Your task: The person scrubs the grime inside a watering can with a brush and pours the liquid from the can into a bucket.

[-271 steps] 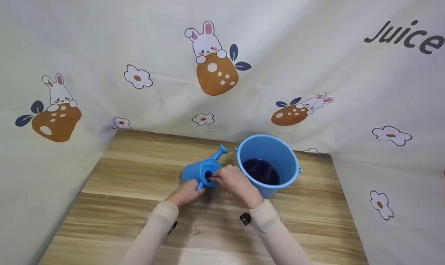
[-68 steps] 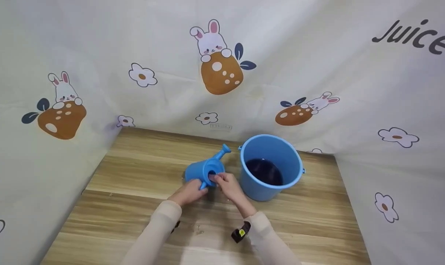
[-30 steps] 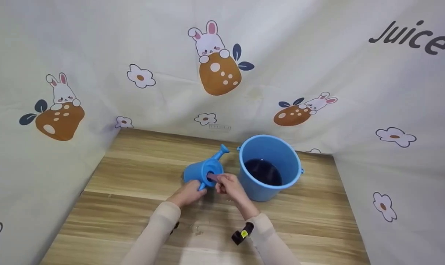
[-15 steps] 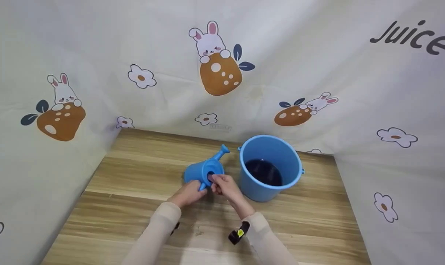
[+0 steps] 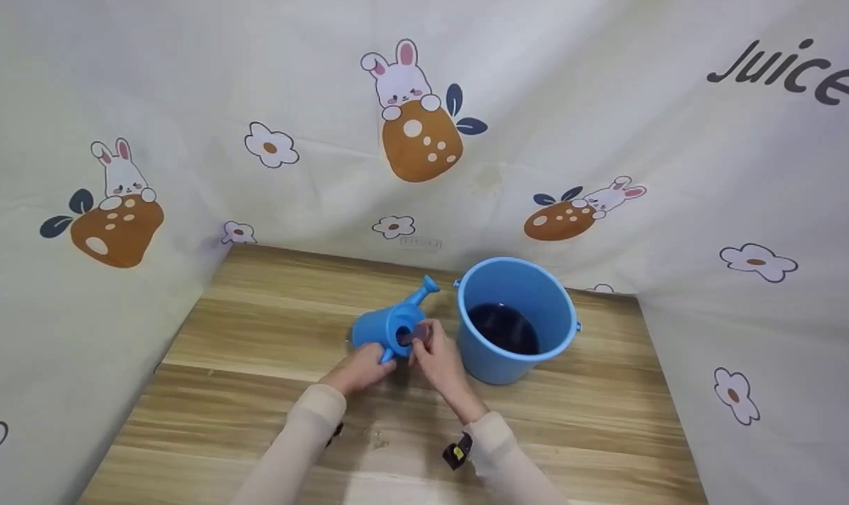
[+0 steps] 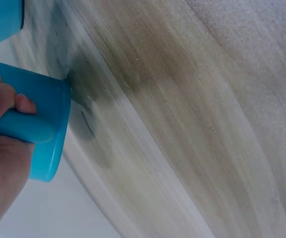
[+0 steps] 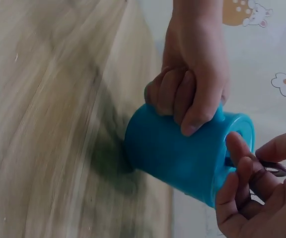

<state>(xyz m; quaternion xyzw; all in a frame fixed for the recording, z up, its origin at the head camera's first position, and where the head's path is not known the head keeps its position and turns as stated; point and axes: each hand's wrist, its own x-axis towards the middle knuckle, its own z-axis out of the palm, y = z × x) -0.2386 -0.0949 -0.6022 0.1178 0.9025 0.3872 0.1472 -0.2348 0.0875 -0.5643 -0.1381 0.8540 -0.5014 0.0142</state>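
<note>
Where the right hand (image 5: 440, 359) works: thumb and fingertips nearly together, pinching a dark purplish strip (image 5: 422, 332) — perhaps a spoon handle, identity uncertain.
Left hand (image 7: 195, 89): fingers curled closely round the handle (image 6: 29, 127) of the blue watering can.
Watering can (image 5: 374, 328): looks tilted, mouth leaning toward the right hand, spout (image 5: 419, 292) pointing away from the person; whether its base edge bears on the table, cannot tell.
Strip: runs into the can's mouth; inner end hidden.
Bucket (image 5: 498, 368): upright, near the can on its right, not touching it; dark liquid (image 5: 502, 330) in the bottom.
Table (image 5: 277, 308): wood-grained, small wet-looking marks (image 5: 378, 440) between the forearms.
Cloth (image 5: 291, 70): rabbit print, hanging behind.
Can risk: any contents could spill from the mouth if the left wrist tips it lower — level inside not readable.
Strip risk: could drop inside if the pinch loosens or the fingers are damp.
Bucket risk: liquid could slop if the right hand swings outward and knocks the wall.
</note>
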